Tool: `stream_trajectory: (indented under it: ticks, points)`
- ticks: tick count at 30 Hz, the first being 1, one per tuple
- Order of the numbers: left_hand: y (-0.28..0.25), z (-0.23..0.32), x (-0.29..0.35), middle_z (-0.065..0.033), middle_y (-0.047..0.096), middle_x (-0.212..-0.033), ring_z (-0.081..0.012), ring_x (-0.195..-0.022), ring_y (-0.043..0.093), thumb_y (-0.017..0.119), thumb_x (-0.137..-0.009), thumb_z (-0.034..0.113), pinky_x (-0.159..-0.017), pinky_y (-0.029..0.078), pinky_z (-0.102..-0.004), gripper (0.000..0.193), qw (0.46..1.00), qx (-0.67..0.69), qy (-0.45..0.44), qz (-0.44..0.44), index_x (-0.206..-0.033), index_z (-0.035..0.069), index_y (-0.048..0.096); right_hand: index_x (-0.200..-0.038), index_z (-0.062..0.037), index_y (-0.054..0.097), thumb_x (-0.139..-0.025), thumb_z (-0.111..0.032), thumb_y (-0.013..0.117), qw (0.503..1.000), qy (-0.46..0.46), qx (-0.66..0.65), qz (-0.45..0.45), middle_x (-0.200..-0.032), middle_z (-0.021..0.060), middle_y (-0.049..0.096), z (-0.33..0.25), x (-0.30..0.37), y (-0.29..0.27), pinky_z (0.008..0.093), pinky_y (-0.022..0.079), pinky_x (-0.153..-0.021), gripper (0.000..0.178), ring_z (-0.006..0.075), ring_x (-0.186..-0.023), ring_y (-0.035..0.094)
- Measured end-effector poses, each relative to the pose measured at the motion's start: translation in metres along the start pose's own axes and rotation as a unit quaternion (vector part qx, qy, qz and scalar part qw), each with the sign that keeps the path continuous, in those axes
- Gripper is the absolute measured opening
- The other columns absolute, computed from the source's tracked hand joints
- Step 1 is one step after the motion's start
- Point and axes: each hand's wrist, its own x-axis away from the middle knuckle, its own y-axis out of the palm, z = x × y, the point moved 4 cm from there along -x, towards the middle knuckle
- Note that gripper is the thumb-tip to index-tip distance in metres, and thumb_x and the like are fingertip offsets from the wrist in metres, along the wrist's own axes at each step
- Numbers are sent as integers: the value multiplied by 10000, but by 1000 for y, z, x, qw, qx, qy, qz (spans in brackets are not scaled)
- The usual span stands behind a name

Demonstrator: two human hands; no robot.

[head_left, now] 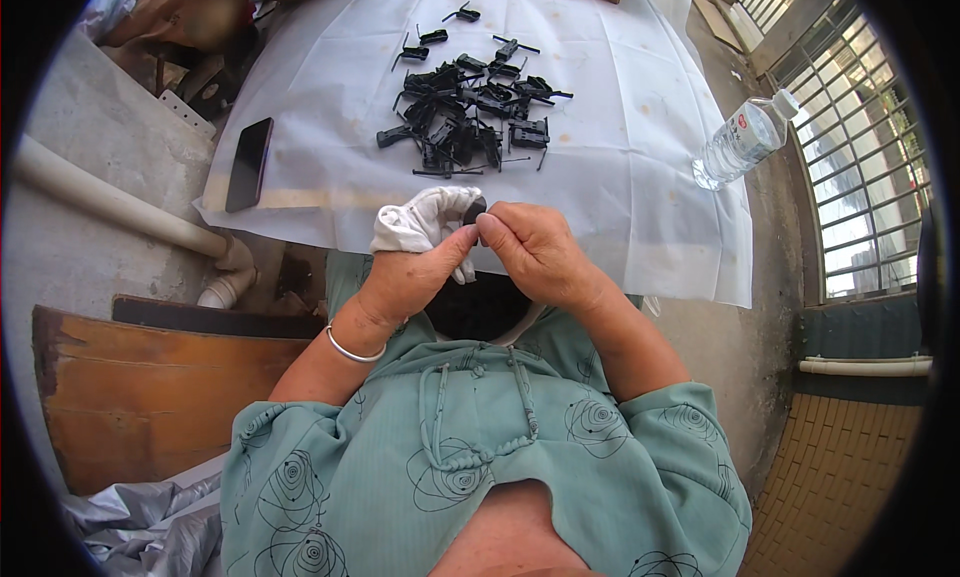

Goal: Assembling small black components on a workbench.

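Just off the near edge of the covered table, my left hand (425,247), partly in a white glove with its thumb bare, holds a small black plastic part (474,211). My bare right hand (535,245) pinches the same part from the right, thumb and forefinger meeting my left thumb there. Much of the part is hidden by the fingers, so its exact kind does not show. Beyond the hands lies a heap of black plastic clip-like parts (465,112), several with thin rods sticking out. A few single ones lie farther back.
A white sheet (620,127) covers the table. On it a dark phone (249,165) lies at left, and a clear water bottle (742,142) stands at the right edge. Below my hands, between my knees, is a dark round container (480,305). A wooden board (170,387) leans at left.
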Motion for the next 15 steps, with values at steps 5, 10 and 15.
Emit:
stream_trajectory:
  ticks: [5,10,15]
  points:
    - [-1,-3,3,-33,584,-898,-66,-715,528,563,-840,24,-607,476,-208,263,998,24,-57,-8,-1097,-22,528,-743,15,523,-919,-167,481,998,61,4,-22,-618,95,478,2,0,3,293,389,-538,257,167,-566,436]
    - [2,-3,2,-76,606,-885,-116,-764,562,579,-809,36,-711,487,-252,279,987,-132,89,36,-1078,-30,542,-750,17,531,-913,-183,489,987,88,-132,32,-608,101,497,22,4,23,302,397,-527,261,147,-552,450]
    - [0,-5,5,-100,604,-892,-148,-766,568,587,-792,49,-730,480,-274,277,945,-275,168,58,-1057,-21,549,-792,20,554,-918,-187,485,959,113,-253,66,-633,79,523,32,6,38,279,414,-555,252,105,-597,453]
